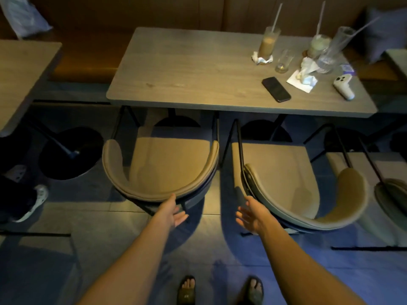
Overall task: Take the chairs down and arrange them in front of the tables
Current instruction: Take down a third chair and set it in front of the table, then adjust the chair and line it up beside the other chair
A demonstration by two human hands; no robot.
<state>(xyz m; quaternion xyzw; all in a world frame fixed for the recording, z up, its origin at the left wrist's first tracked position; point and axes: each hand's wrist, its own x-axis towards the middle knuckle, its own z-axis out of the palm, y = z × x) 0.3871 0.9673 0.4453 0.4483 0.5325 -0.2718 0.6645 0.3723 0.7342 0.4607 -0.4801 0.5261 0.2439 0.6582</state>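
Note:
Two tan cushioned chairs with curved backs stand on the floor at the near edge of a grey-brown table [198,80]. The left chair [163,170] faces the table squarely. The right chair [293,186] is turned a little to the left. My left hand [174,210] is open, fingertips at the back rim of the left chair. My right hand [248,214] is open too, just beside the left end of the right chair's backrest, holding nothing. A third chair [389,190] shows partly at the right edge.
On the table's right part stand several drink glasses with straws [267,42], crumpled napkins [305,73], a black phone [276,89] and a white phone [343,86]. Another table [19,75] is at the left. A person's white shoe [36,201] is at far left. My sandalled feet [187,289] are below.

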